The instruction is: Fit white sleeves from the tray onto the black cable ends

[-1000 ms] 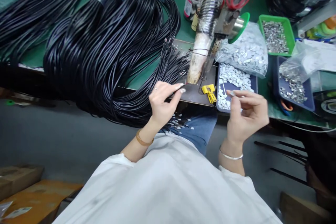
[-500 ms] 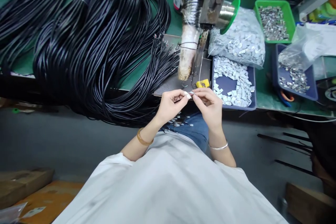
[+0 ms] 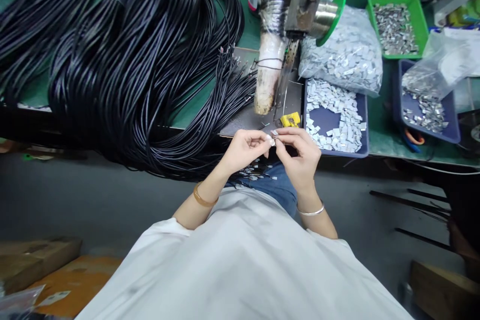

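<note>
Above my lap, at the bench edge, both hands meet fingertip to fingertip. My left hand (image 3: pixel 245 151) is closed in a pinch, with something white at its fingertips too small to identify. My right hand (image 3: pixel 300 152) pinches a tiny light-coloured flat piece (image 3: pixel 275 133) between thumb and fingers, and fine wire-like strands show beside it. Just beyond the hands, a yellow block (image 3: pixel 290 120) rests on a dark plate (image 3: pixel 240 122) under an upright soldering fixture (image 3: pixel 290 55). Black cables (image 3: pixel 195 125) reach the plate from the left, their ends stripped.
Right of my hands stands a blue tray (image 3: pixel 362 150) of small pale pieces, with a filled plastic bag (image 3: pixel 345 52) behind it. A green tray (image 3: pixel 423 25) and another blue tray (image 3: pixel 452 120) hold metal parts. A solder spool (image 3: pixel 326 16) hangs by the fixture.
My fingertips have shifted slightly, and the right hand has turned a little, so the small flat piece shows more clearly. The view has moved a touch.
</note>
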`<state>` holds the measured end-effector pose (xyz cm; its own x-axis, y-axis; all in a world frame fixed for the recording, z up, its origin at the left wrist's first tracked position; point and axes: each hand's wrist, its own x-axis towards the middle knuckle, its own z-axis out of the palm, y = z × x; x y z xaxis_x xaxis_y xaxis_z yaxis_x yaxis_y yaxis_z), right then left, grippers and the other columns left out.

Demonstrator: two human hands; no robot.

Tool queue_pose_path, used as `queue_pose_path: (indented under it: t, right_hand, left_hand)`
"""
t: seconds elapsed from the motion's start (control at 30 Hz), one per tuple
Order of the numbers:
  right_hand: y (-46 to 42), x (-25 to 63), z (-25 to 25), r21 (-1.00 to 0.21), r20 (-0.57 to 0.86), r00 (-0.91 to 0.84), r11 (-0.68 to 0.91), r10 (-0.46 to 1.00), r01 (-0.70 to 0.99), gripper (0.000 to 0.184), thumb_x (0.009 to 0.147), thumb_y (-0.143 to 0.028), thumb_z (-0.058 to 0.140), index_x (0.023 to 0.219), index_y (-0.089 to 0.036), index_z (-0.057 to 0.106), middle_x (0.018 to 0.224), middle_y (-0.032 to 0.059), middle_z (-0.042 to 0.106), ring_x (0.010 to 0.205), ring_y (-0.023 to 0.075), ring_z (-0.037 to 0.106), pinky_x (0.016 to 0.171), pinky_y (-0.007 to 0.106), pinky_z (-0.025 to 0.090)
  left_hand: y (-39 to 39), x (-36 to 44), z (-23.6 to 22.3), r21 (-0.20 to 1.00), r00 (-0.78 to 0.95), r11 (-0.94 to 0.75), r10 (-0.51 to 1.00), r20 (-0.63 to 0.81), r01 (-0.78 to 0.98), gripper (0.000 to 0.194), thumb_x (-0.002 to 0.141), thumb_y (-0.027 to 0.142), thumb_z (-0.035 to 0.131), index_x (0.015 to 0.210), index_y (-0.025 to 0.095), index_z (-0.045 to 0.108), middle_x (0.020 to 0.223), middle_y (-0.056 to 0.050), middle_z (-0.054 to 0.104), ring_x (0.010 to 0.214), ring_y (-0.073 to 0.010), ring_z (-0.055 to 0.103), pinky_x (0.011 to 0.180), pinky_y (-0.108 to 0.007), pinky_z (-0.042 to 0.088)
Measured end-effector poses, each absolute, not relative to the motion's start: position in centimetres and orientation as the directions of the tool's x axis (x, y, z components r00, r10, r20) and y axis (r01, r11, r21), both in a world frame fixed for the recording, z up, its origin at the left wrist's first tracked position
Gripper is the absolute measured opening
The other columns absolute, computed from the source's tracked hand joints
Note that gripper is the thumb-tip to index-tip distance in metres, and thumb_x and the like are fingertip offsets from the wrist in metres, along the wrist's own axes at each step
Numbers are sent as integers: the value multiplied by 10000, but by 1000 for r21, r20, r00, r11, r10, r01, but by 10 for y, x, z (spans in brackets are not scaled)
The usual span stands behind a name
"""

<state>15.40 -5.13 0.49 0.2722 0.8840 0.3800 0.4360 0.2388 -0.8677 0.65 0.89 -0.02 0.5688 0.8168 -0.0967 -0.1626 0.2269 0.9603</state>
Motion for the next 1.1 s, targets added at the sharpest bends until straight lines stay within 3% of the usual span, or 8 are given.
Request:
queue_pose_path:
  t: [0.13,0.27,0.37,0.5,0.63,0.73,0.97,1.1]
  right_hand:
    - [-48,156,0,-958,256,247,212,935,192,44,853,-223,701,855,-252,734,999,22,720,915,154,712,807,315,631]
    - [-43,161,-4,-986,167,182,160,969,52,14,842,-243,725,834,-244,736,1003,16,722,955,160,720,899,343,622]
    - [-44,162,1,-974,210,298,171,931,152,54,882,-265,683,872,-232,725,1012,33,711,951,168,720,883,352,622]
    - [-51,160,12,-879,404,366,246,838,408,107,944,-237,584,934,-231,691,1016,47,711,948,175,714,822,350,620]
    - [-56,157,20,-635,652,216,368,727,680,127,874,-137,660,938,-246,676,981,26,740,929,175,715,827,351,605]
    - [-56,154,18,-509,712,71,444,698,738,212,846,-87,672,980,-251,667,998,21,756,923,167,725,849,342,601]
    - [-50,157,4,-815,505,302,331,809,475,92,895,-151,626,946,-226,632,1002,48,741,937,180,735,780,333,619]
    - [-48,160,4,-679,604,173,389,778,623,122,856,-119,662,898,-232,641,1000,38,757,939,179,735,839,358,612]
  left_hand:
    - [18,-5,2,925,751,356,645,-142,-130,329,830,427,729,726,116,710,564,-15,632,411,-25,382,407,-185,254]
    - [22,-9,1,919,746,363,653,-132,-155,292,723,413,828,767,131,766,593,-16,635,508,-62,466,477,-203,340]
    - [20,-5,4,925,651,324,749,-123,-197,284,662,396,870,783,150,796,712,-45,707,608,-88,540,577,-227,423]
    - [18,1,7,921,533,308,834,-140,-240,268,656,384,867,766,150,799,684,-29,700,582,-76,527,609,-232,445]
    - [17,8,9,917,470,300,870,-149,-264,194,629,294,858,682,139,756,666,-11,692,619,-84,571,647,-222,467]
    - [17,13,10,918,407,272,903,-140,-288,148,601,224,828,637,137,714,658,6,684,632,-82,582,641,-206,463]
    - [16,15,12,934,354,227,928,-121,-277,90,666,229,762,673,141,747,593,18,631,548,-63,484,557,-204,391]
    - [17,14,14,942,358,207,928,-103,-264,109,673,232,766,629,140,726,537,40,553,502,-47,392,516,-209,338]
